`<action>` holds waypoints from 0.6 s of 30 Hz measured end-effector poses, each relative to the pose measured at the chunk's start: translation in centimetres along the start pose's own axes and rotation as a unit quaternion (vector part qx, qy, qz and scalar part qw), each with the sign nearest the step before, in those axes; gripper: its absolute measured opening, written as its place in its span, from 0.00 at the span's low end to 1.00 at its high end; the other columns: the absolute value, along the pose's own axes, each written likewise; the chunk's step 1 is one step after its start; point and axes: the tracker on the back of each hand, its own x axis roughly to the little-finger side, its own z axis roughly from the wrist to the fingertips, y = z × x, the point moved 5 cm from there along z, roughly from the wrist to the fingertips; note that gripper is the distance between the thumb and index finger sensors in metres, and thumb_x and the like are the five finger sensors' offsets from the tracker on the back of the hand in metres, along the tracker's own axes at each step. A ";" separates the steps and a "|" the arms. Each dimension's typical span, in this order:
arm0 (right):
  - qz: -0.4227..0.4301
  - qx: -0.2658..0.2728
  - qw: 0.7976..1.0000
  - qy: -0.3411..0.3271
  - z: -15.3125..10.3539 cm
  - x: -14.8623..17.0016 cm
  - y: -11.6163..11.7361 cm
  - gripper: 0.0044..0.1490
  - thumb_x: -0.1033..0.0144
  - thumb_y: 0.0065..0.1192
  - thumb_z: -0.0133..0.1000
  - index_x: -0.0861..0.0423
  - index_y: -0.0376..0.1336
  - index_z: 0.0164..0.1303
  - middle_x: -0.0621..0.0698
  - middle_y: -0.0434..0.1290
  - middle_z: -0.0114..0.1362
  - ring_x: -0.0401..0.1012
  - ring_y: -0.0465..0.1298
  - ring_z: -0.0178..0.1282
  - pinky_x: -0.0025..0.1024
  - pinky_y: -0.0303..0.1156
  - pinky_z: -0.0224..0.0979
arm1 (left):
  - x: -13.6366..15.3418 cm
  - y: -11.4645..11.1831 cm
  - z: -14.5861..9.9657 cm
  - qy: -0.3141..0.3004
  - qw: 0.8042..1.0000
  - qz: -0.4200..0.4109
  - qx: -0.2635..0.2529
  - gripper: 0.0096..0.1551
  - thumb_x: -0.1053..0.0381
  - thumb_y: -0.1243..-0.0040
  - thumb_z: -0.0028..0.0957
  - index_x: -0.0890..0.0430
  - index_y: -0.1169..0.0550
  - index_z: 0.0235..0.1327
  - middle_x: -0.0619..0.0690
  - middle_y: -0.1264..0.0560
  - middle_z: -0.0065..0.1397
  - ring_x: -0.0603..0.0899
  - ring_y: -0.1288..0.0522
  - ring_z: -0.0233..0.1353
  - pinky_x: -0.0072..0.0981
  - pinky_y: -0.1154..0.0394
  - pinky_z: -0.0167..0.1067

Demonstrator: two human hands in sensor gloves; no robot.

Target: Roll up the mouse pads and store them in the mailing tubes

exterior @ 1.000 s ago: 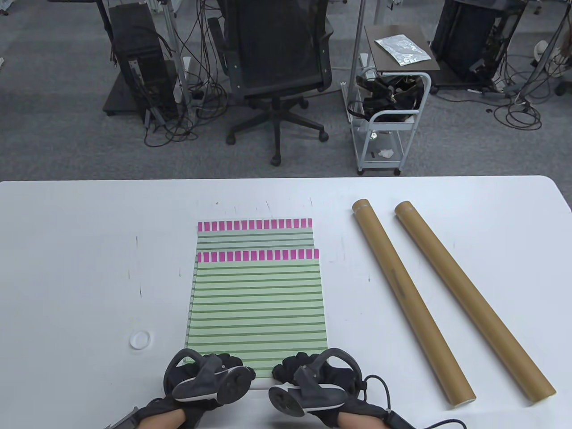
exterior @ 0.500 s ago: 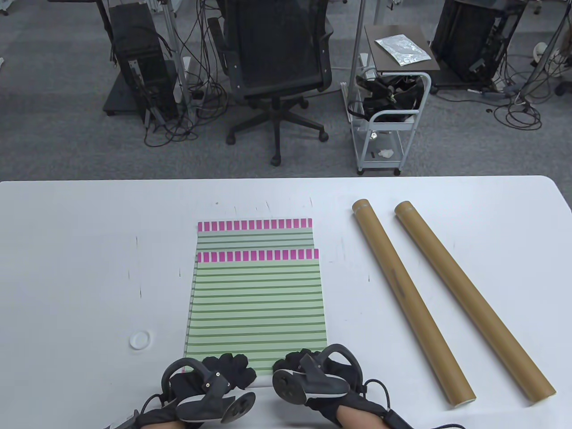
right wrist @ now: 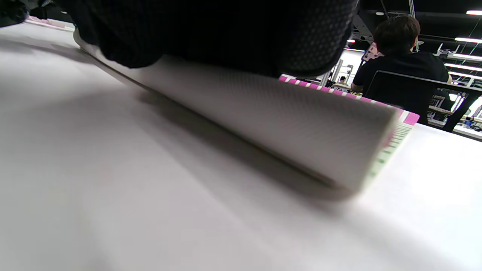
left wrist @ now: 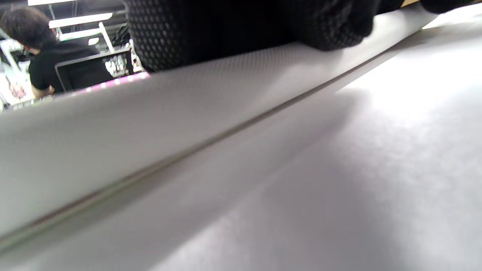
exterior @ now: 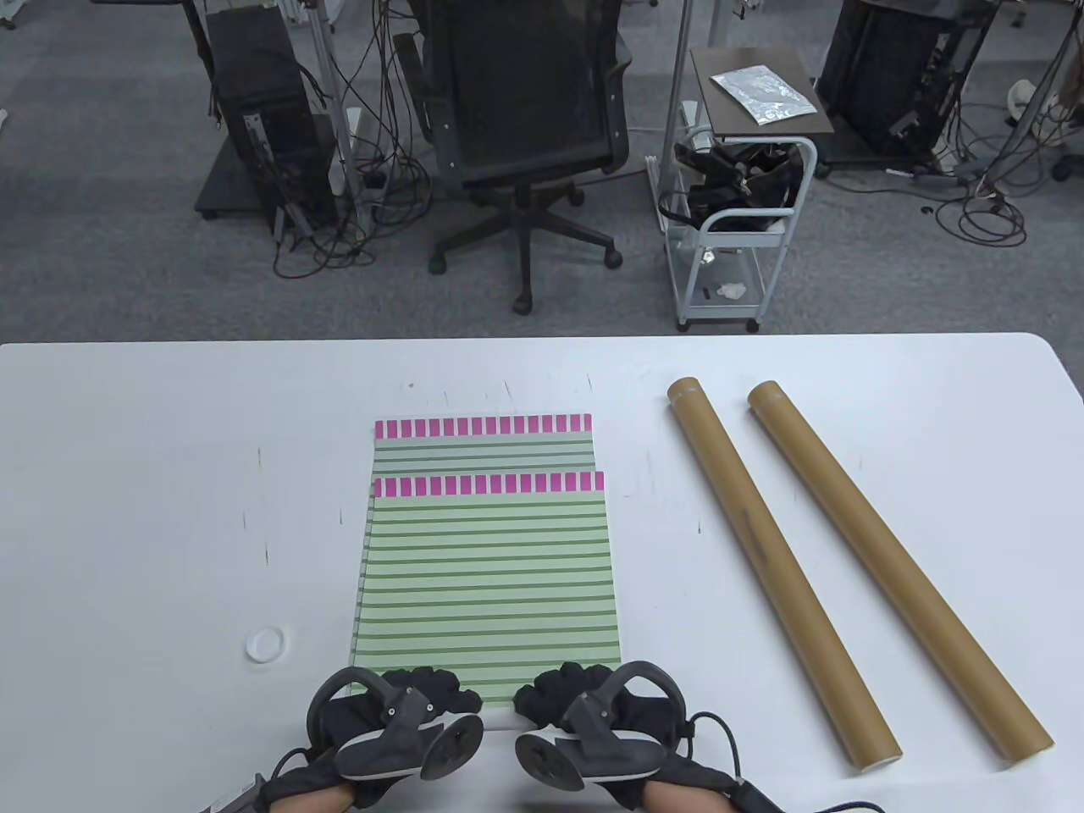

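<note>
Fingertips (exterior: 440,688) of the gloved left hand (exterior: 398,720) curl over the near edge of the top green-striped mouse pad with a pink-checked far border (exterior: 487,576), lifting that edge so its pale grey underside faces the wrist cameras; how the thumb lies beneath cannot be told, since the dark tracker hides most of the hand in the table view and the left wrist view shows only black glove fabric pressed on the raised flap. Just to its right, the gloved right hand (exterior: 593,720) grips the same edge in the same way, its fingers (exterior: 550,690) curled onto the pad; the right wrist view shows the flap bent up off the table with the pad's right corner past the glove, blurred. Both wrists are cut off by the bottom edge of the table view. A second green-striped mouse pad (exterior: 483,440) lies under the first, only its far strip and a thin left margin showing. To the left of the pads, a small white round cap (exterior: 265,644) lies alone on the white table (exterior: 127,508). Right of the pads, well apart from the hands, two long brown cardboard mailing tubes lie side by side at a slant: the left tube (exterior: 779,572) and the right tube (exterior: 898,567), not touching. Whether their near ends are open or capped is hard to make out.
</note>
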 end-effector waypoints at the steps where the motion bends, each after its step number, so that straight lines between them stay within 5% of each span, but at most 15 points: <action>1: 0.007 -0.001 1.000 0.006 0.1 0.1 0.1 0.31 0.56 0.64 0.50 0.48 0.64 0.66 0.48 0.73 0.64 0.43 0.77 0.57 0.40 0.74 0.65 | 0.3 -0.1 0.1 0.003 1.000 -0.012 0.005 0.22 0.45 0.44 0.46 0.39 0.22 0.55 0.40 0.21 0.60 0.49 0.18 0.57 0.28 0.19 0.54; 9: 0.031 -0.012 0.999 0.023 0.8 0.7 0.6 0.30 0.56 0.63 0.50 0.48 0.65 0.64 0.48 0.74 0.63 0.43 0.77 0.55 0.40 0.75 0.63 | 0.3 0.0 -0.3 -0.005 1.000 0.012 -0.005 0.23 0.44 0.44 0.47 0.35 0.29 0.58 0.38 0.26 0.64 0.48 0.18 0.57 0.23 0.17 0.53; 18: 0.056 -0.031 0.997 0.033 0.9 1.2 1.0 0.29 0.58 0.59 0.53 0.49 0.63 0.66 0.49 0.73 0.65 0.44 0.77 0.57 0.41 0.75 0.64 | 0.0 0.0 -0.3 -0.010 1.000 0.007 0.008 0.29 0.42 0.40 0.44 0.42 0.27 0.61 0.41 0.24 0.64 0.49 0.18 0.59 0.27 0.18 0.56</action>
